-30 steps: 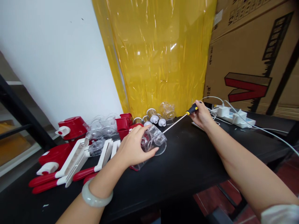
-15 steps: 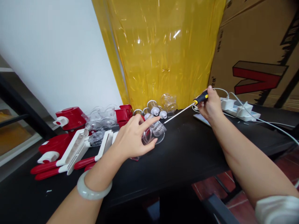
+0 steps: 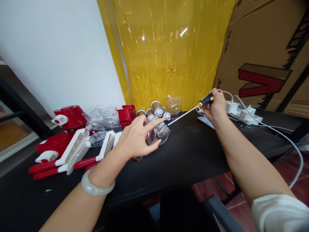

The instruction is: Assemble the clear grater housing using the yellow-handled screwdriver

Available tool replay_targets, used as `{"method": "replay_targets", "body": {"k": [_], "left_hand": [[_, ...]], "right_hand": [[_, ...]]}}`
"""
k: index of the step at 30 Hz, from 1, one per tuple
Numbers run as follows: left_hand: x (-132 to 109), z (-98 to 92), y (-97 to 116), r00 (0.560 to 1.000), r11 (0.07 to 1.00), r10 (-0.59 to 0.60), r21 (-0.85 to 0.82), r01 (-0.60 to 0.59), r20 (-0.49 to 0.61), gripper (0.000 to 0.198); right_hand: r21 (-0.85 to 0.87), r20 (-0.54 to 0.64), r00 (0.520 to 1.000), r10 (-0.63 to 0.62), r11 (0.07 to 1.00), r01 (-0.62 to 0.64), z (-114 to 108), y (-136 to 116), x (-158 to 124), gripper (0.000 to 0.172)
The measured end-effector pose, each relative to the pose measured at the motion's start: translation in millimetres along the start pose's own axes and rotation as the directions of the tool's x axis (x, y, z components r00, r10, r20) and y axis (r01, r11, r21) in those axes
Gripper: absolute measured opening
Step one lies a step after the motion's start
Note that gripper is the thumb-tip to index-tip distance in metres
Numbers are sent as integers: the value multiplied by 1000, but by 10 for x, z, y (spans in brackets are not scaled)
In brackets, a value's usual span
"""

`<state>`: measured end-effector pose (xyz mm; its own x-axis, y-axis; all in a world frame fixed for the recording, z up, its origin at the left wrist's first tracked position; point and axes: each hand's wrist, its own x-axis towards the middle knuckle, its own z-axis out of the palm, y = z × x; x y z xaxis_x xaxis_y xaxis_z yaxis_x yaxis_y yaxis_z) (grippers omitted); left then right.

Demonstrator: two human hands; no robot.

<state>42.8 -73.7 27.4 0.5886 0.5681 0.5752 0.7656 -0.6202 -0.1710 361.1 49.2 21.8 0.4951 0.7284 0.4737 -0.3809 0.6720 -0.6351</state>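
Head view: the person's left index finger [image 3: 155, 123] is straighter and more lifted than one second ago, widening the gap to the left thumb [image 3: 153, 147]. The right hand [image 3: 217, 108] has shifted on the handle of the screwdriver with a black-and-yellow grip and slim metal shaft [image 3: 204, 100]. Shaft alignment is maintained: its end remains at the transparent, rounded plastic part [image 3: 162, 129], so the tool appears to be still applied there (the tip itself cannot be made out). Part location: beside the left hand [image 3: 134, 137], over the black tabletop [image 3: 178, 167].

Grip status: the right hand is clamped on the screwdriver handle. The left thumb and index finger stand apart around the part; the remaining fingers are hidden, so whether they clamp it cannot be told.

Markings: the brown cardboard box [image 3: 256, 42] carries a large, red, black-outlined letter "V" [image 3: 263, 84], lying sideways. Smaller dark characters near the box's left edge are illegible, and the black lettering at the right is cut off by the frame.
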Motion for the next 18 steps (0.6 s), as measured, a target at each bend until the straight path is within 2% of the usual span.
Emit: {"method": "replay_targets", "body": {"k": [4, 10, 13, 15, 18], "left_hand": [[-8, 15, -46, 1000, 1000, 4, 7, -4, -20, 64], [-8, -101, -198, 997, 994, -77, -84, 75, -31, 74], [-47, -178, -285, 993, 979, -114, -167, 116, 20, 78], [-94, -216, -348, 990, 967, -131, -214, 137, 44, 78], [-177, -262, -446, 987, 949, -161, -271, 162, 26, 77]], "right_hand": [[-43, 19, 996, -81, 996, 82, 7, 2, 13, 30], [-53, 81, 985, -149, 987, 154, 201, -35, 106, 34], [-30, 216, 973, -84, 995, 93, 345, -62, 176, 34], [-24, 319, 948, -11, 1000, 20, 435, -56, 185, 30], [-33, 384, 921, 55, 998, -46, 513, 5, 127, 23]]}}
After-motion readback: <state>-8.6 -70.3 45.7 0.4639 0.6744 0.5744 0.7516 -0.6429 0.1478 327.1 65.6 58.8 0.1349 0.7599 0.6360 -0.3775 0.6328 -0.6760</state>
